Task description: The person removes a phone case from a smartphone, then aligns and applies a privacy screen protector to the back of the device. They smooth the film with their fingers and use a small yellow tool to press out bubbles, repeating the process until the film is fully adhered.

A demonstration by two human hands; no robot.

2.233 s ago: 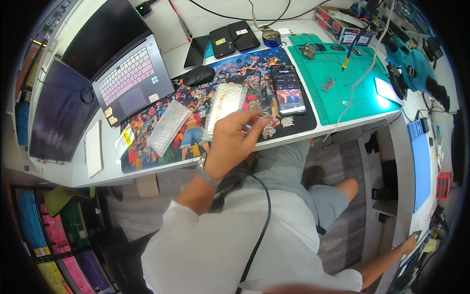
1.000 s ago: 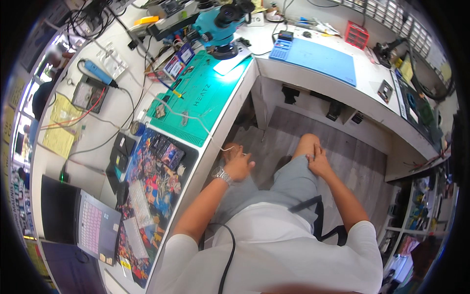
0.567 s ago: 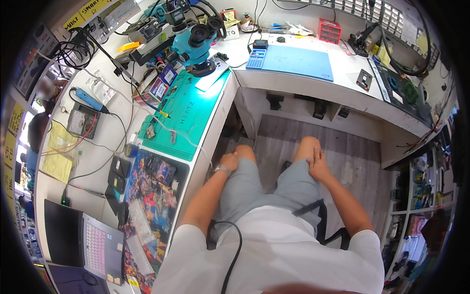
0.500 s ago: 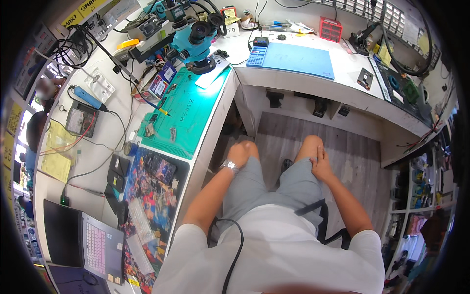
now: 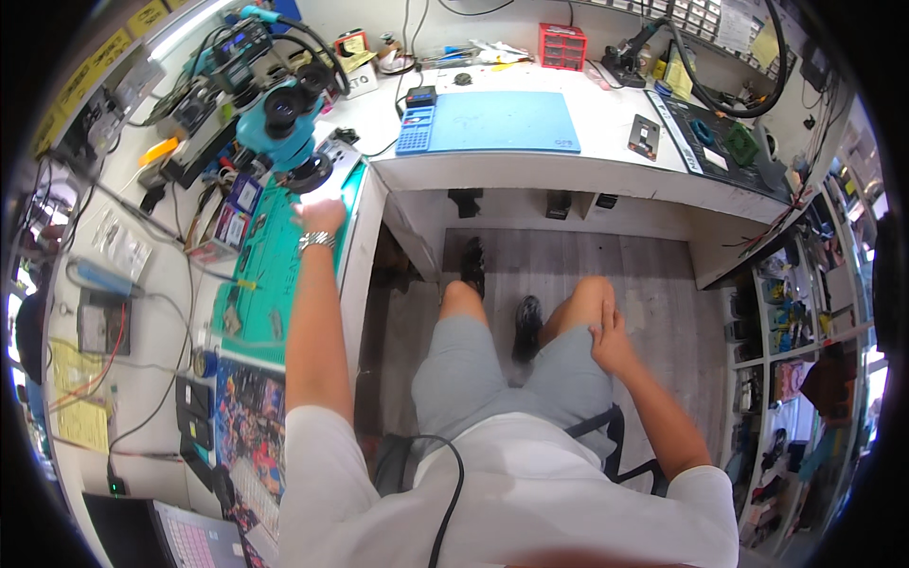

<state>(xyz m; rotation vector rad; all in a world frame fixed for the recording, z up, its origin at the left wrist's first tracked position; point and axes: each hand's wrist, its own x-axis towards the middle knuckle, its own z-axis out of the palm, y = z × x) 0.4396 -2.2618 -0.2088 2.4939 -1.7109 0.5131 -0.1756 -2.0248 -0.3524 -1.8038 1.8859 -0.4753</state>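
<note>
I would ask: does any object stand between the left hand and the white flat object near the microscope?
Nothing visible stands between the left hand and the white flat object; the dark microscope lens appears close by. Glare hides whether hand and object touch.

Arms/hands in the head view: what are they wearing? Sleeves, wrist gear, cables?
Both arms: short white sleeves, bare forearms. Left hand: ungloved, with a silver-coloured watch or bracelet with a metal link band at the wrist; bright light washes out finger detail. Right hand: ungloved, nothing on the wrist. A black cable runs over the white shirt, not along either arm.
</note>
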